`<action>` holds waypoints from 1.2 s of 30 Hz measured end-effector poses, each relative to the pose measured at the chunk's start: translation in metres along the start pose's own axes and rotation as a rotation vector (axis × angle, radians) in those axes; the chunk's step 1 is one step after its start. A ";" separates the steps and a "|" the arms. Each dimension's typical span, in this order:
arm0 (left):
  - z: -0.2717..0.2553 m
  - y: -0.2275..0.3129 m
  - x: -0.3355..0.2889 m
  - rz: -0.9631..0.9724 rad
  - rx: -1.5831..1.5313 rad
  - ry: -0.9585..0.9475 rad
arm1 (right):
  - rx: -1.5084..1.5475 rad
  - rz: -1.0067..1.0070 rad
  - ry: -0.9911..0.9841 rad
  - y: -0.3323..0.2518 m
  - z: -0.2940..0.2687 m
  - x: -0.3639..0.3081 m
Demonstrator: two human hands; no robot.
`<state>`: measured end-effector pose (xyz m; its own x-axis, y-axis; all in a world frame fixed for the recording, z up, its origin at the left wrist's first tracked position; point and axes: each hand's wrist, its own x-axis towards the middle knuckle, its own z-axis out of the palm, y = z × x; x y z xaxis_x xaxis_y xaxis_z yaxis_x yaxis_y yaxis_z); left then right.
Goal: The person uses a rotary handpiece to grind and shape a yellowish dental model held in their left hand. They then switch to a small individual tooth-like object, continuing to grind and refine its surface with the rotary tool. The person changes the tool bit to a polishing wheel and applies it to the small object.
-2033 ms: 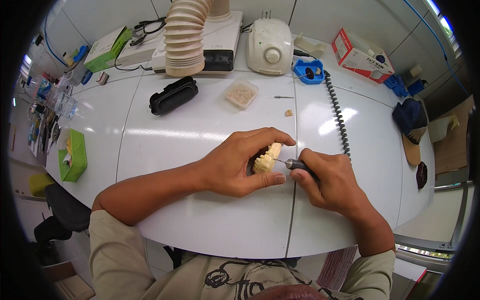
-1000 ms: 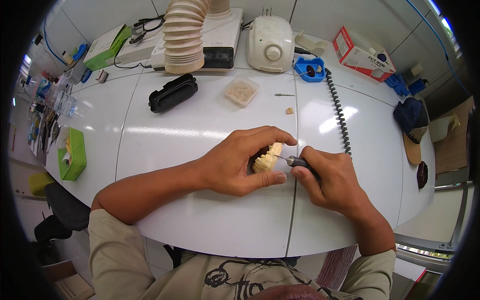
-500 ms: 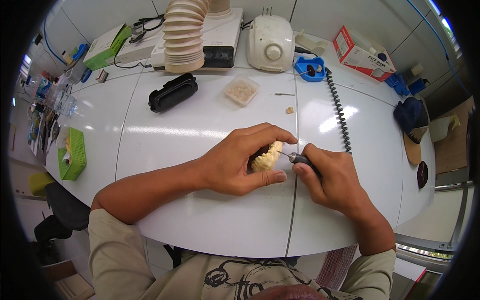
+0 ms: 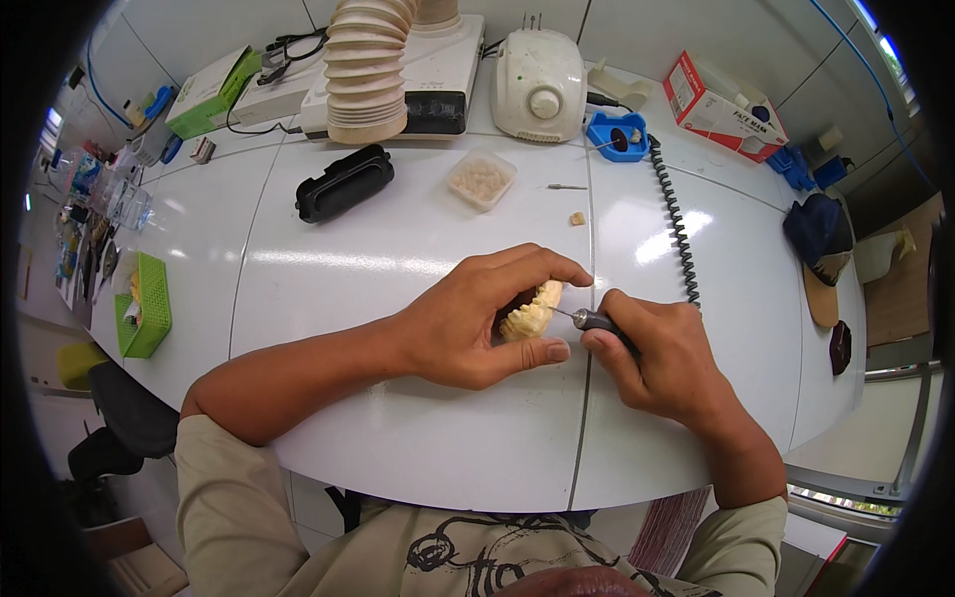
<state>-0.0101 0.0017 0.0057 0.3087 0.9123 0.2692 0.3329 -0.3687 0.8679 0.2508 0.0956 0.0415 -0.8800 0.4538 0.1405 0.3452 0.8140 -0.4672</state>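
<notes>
A cream-coloured dental model (image 4: 530,316) with a row of teeth sits in my left hand (image 4: 476,316), held between the thumb below and the curled fingers above. My right hand (image 4: 659,346) is closed round a dark rotary handpiece (image 4: 593,320), gripped like a pen. Its thin bur points left, the tip at or very near the teeth; actual contact cannot be made out. Beyond my hands lie a small yellowish tooth-like piece (image 4: 577,219) and a loose thin metal bur (image 4: 567,187).
A coiled cord (image 4: 676,224) runs up right toward a blue tray (image 4: 619,149). Behind stand a white control unit (image 4: 540,90) and a ribbed hose (image 4: 368,75). A plastic tub of pale pieces (image 4: 481,181), a black case (image 4: 345,184) and a green basket (image 4: 147,308) rest on the table.
My right hand and the handpiece have shifted very slightly left and down along the model. The left hand and the dental model stay practically still.
</notes>
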 end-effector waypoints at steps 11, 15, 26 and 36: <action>-0.001 0.001 -0.001 -0.014 -0.002 -0.006 | -0.017 -0.001 -0.002 0.001 0.001 0.000; -0.001 0.000 -0.001 -0.003 0.004 0.003 | -0.040 -0.033 -0.049 -0.001 -0.001 0.000; -0.001 -0.001 -0.001 0.013 0.019 0.012 | -0.040 -0.031 -0.039 -0.002 -0.001 0.000; -0.001 -0.002 -0.001 0.007 0.021 0.007 | -0.014 -0.027 -0.002 0.001 0.002 -0.001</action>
<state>-0.0118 0.0017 0.0035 0.3043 0.9110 0.2782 0.3499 -0.3785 0.8569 0.2513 0.0951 0.0392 -0.8898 0.4307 0.1508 0.3258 0.8310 -0.4510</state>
